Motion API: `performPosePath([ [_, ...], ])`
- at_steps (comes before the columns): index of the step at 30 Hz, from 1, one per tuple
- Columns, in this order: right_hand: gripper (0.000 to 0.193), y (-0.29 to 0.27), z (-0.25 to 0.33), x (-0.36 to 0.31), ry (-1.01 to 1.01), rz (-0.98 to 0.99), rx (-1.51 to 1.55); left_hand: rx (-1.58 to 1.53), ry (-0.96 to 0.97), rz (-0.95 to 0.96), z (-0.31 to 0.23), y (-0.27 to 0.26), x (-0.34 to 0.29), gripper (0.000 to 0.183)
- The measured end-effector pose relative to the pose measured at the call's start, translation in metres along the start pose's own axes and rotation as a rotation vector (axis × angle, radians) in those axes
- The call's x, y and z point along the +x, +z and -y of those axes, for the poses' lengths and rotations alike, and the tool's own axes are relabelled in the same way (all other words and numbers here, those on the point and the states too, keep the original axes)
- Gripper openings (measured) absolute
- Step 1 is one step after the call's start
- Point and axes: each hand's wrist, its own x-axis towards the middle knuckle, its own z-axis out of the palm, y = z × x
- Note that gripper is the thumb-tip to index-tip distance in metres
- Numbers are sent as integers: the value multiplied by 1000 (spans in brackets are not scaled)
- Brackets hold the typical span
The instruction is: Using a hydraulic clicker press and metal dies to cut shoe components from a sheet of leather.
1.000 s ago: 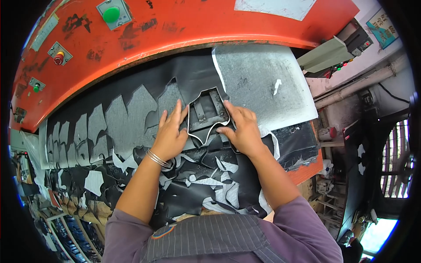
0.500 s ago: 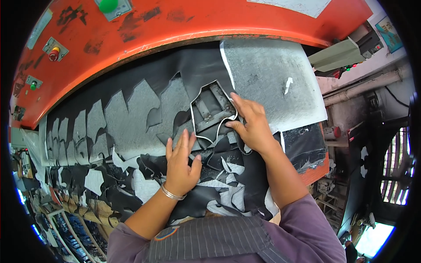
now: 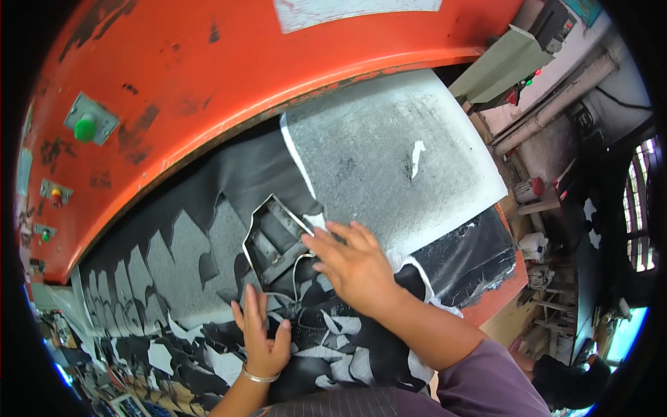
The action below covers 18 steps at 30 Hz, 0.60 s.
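A steel cutting die [image 3: 285, 265] with a bent outline and crossbars inside lies on a black leather-like sheet [image 3: 240, 169]. Angular pieces have been cut from that sheet, and the grey board beneath shows through the gaps. My right hand [image 3: 353, 270] is at the die's right edge, fingers stretched out, the fingertips touching or very close to its rim. Just below the die's near left corner is my left hand [image 3: 262, 344], fingers spread and holding nothing. Whether its fingertips touch the die I cannot tell.
Behind the work stands an orange machine beam [image 3: 229, 90] with a green button [image 3: 85, 129]. A worn pale cutting board [image 3: 375, 156] extends to the right. Black and white scraps [image 3: 347, 326] pile along the near side. A person [image 3: 566, 379] is at the lower right.
The whole view has swung, so the die and sheet sit lower and farther left. My right hand stays by the die's right side, and my left hand is still near its lower corner.
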Motion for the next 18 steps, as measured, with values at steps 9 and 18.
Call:
performPosePath([
  [9,36,3,-2,10,-9,-88,32,-110,-44,-6,-12,1,15,89],
  [18,37,14,16,-11,37,-112,-41,-75,70,-18,14,5,-11,86],
])
